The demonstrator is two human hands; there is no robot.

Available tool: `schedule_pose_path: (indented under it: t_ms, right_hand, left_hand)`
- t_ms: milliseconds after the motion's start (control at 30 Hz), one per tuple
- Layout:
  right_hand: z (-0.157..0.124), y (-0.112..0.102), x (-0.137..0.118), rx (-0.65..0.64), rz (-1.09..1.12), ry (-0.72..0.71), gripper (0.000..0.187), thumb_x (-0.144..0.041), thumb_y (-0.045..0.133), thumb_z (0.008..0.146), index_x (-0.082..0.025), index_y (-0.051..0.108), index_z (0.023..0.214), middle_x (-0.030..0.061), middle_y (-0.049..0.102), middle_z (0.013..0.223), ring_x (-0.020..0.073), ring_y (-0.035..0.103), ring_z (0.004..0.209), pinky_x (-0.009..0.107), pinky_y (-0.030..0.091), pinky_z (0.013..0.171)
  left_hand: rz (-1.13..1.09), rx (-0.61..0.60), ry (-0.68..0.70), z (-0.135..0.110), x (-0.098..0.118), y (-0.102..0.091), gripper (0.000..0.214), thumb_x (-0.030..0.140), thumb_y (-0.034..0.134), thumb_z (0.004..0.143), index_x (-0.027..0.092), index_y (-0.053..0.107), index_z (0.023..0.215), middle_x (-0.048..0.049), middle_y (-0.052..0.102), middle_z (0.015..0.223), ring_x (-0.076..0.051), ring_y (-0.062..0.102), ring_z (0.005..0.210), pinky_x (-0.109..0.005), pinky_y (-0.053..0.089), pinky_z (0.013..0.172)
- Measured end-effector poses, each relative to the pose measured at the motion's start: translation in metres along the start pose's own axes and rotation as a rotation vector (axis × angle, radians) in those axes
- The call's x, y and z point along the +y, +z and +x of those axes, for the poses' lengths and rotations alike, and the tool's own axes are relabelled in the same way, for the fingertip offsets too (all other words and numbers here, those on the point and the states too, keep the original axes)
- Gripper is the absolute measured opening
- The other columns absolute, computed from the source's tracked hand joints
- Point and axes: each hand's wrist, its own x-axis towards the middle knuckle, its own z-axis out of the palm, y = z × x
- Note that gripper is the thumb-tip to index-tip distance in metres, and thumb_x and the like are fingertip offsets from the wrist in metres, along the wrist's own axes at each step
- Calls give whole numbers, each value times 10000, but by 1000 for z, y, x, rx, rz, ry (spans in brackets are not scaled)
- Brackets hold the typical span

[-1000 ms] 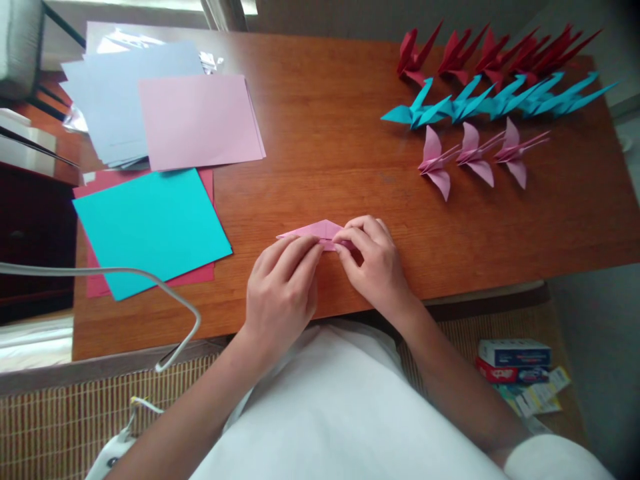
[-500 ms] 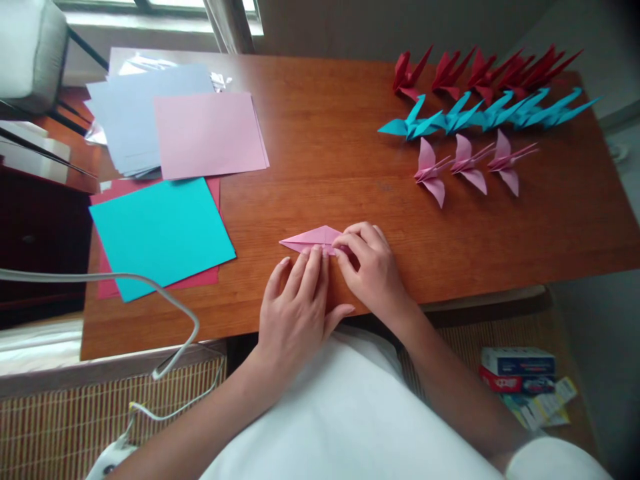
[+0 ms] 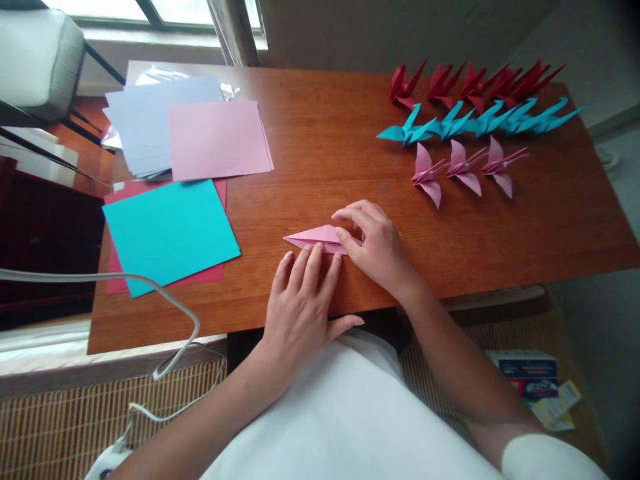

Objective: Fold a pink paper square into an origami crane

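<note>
A pink folded paper (image 3: 313,235), a long flat diamond with a lengthwise slit, lies on the wooden table in front of me. My left hand (image 3: 303,293) rests flat with spread fingers, its fingertips on the paper's near edge. Over the paper's right end is my right hand (image 3: 373,243), thumb on the paper and curled fingers apart from the thumb. That end is partly hidden by the hand.
Red (image 3: 473,83), blue (image 3: 453,123) and pink paper cranes (image 3: 463,169) stand in rows at the right. At the left lie pink sheets (image 3: 217,140), grey sheets (image 3: 145,127), and a turquoise sheet (image 3: 173,233) over red paper (image 3: 115,267). A white cable (image 3: 165,293) curves at lower left.
My right thumb and fingers have parted, and the fingers have lifted toward the far side. My left fingers have spread wider along the paper's near edge. The camera view has shifted slightly.
</note>
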Motion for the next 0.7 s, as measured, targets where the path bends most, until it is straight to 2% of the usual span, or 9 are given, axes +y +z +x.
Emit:
schedule_pose_path:
  t_ms: [167,267,400,533,600,700]
  right_hand:
    - [21,-2,4,-236,-35,-65,72,-163,670,887,-188,704,946,42,684,918,183,619,840,314,483,806]
    - [27,-7,4,-290,-41,-51,55,-166,678,876,-173,715,916,27,668,859,160,598,771,289,447,740]
    - [25,-12,3,-296,9,24,37,-182,675,871,-181,711,882,-9,653,753,138,574,687,269,401,653]
    - [16,-11,1,-270,17,102,100,-161,664,849,-200,716,925,-30,646,700,132,569,639,267,382,621]
    - [12,-9,0,-238,3,130,133,-148,656,836,-210,714,938,-36,647,688,134,575,627,271,392,625]
    - [9,-5,1,-177,20,170,144,-129,649,816,-220,711,908,-35,652,680,141,595,636,285,424,654]
  left_hand:
    - [-49,18,95,0,-12,-3,871,714,488,938,86,421,1538,-243,399,1613,-389,391,1498,-606,266,1224]
    - [-80,39,100,2,-22,-7,758,634,500,975,92,459,1503,-211,442,1595,-367,423,1485,-576,286,1226]
    - [-94,75,87,5,-32,-12,598,508,550,990,116,524,1440,-178,501,1565,-357,432,1482,-542,335,1210]
    - [-112,161,44,7,-30,-14,488,374,568,993,142,534,1421,-161,592,1489,-324,506,1432,-497,398,1173]
    - [-127,192,45,8,-26,-13,483,337,573,987,120,533,1416,-178,609,1464,-316,540,1401,-474,421,1156]
    - [-134,166,83,11,-20,-8,511,353,585,979,93,531,1416,-195,593,1477,-329,560,1378,-476,425,1157]
